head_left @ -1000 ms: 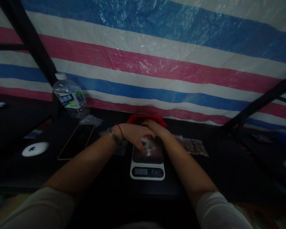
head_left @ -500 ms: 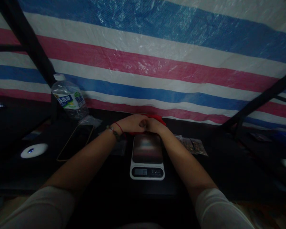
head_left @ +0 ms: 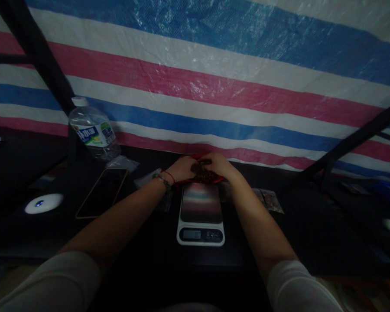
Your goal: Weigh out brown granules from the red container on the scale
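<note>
Both my hands are at a red bowl (head_left: 217, 178) that stands just behind a small white kitchen scale (head_left: 200, 216). Dark brown bits (head_left: 204, 174) fill the bowl between my hands. My left hand (head_left: 183, 169), with a red string and a bead bracelet on the wrist, is curled at the bowl's left side. My right hand (head_left: 219, 165) is cupped over its right side, fingers down among the brown bits. The dim light hides whether either hand grips anything. The scale's dark platform is bare.
A water bottle (head_left: 92, 130) stands at the back left, with a phone (head_left: 103, 193) lying flat and a white round device (head_left: 43, 203) nearer me. Small filled plastic bags (head_left: 269, 200) lie right of the scale, clear bags (head_left: 123, 164) left. A striped tarp hangs behind the black frame poles.
My left hand has lifted off the scale's platform and moved back to the red bowl. Both hands then spread apart over the bowl, uncovering the brown bits.
</note>
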{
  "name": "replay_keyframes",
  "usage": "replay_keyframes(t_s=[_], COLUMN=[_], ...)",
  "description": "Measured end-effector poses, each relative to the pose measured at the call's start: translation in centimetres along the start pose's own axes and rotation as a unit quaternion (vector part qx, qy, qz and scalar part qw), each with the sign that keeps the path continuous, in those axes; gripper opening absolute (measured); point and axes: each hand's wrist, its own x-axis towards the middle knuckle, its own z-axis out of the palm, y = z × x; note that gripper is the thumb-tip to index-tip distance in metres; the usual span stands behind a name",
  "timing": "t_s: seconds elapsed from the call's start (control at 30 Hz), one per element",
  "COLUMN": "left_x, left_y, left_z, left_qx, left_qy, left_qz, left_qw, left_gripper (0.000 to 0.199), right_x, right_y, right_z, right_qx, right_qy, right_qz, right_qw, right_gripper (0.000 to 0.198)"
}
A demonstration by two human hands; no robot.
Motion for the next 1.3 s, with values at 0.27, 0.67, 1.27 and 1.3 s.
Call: replay_keyframes(t_s=[0.27, 0.67, 1.27, 1.3], left_x=[0.0, 0.5, 0.8, 0.9], left_y=[-0.1, -0.6, -1.1, -1.2], left_z=[1.5, 2.4, 3.2, 3.2], left_qx=[-0.015, -0.018, -0.038, -0.042], left_qy=[0.109, 0.08, 0.07, 0.071], left_qz=[-0.059, -0.046, -0.063, -0.067], left_qw=[0.992, 0.996, 0.995, 0.994], left_gripper=[0.034, 0.026, 0.027, 0.026], right_x=[0.2, -0.1, 1.3, 1.3], right_y=[-0.7, -0.4, 0.2, 0.2], right_z=[0.8, 1.2, 3.2, 3.4], right_qx=[-0.013, 0.003, 0.019, 0.023], right_qy=[0.001, 0.018, 0.117, 0.112], right_qz=[-0.025, 0.003, -0.021, -0.029], right_qw=[1.0, 1.0, 0.993, 0.993], right_gripper=[0.026, 0.051, 0.028, 0.028])
